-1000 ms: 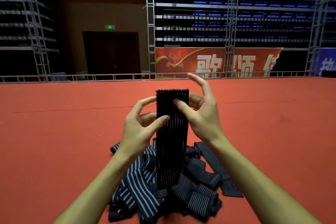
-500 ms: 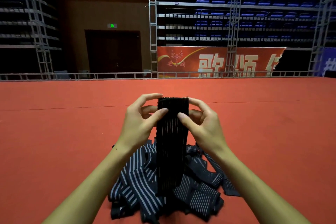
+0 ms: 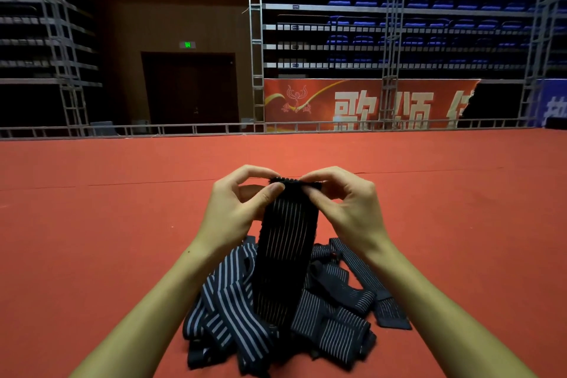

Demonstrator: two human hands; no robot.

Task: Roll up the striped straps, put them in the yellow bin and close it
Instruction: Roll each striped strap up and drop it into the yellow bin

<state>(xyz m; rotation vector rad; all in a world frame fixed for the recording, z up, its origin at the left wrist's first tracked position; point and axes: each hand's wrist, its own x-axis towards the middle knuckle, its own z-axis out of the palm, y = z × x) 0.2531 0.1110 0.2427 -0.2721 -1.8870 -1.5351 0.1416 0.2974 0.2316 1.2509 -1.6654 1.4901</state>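
Both hands hold one striped strap up by its top edge: the left hand pinches it between thumb and curled fingers, and the right hand pinches it likewise. The strap hangs down to a pile of straps lying on the red floor between the forearms.

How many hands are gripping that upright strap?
2. The left hand pinches the strap at its top left corner; the right hand pinches the top right.
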